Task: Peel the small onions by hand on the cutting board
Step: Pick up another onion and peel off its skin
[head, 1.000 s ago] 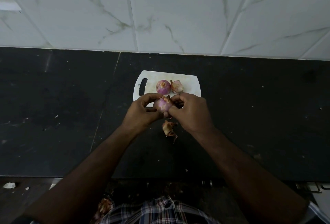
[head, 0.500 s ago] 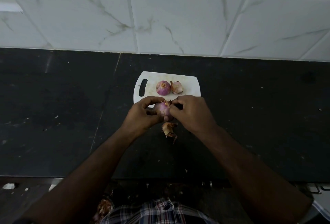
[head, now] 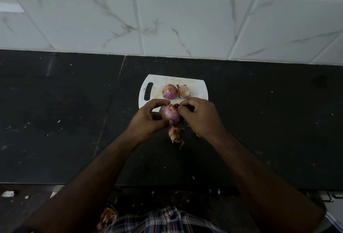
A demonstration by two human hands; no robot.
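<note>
Standing over it all: white marbled tiles (head: 185, 19) line the wall behind, meeting the counter's far edge.
Counter (head: 269, 121): black stone, speckled with small pale flecks, a seam running down left of the board.
Arms: both bare, reaching in from the bottom of the view; a checked shirt (head: 167, 221) shows between them.
Board (head: 196, 88): white, small, handle slot at its left end, lying flat near the wall; its near edge is hidden behind the hands.
Left hand (head: 146, 121): curled round the held onion, thumb under it and forefinger arched over the top, gripping it firmly.
Right hand (head: 200, 117): fingertips pinched narrow on a scrap of dry skin at the onion's top; it is closed on that skin.
Held onion (head: 169, 114): purple, mostly bare, lifted between the two hands at the board's near edge.
Onion on board (head: 169, 91): purple, root end up, resting mid-board.
Second bulb (head: 184, 91): paler, some papery skin on it, touching the first on its right.
Peel (head: 175, 136): brown, crumpled pile on the counter just below the hands.
Scraps: more peel (head: 107, 216) by the shirt at the counter's near edge.
</note>
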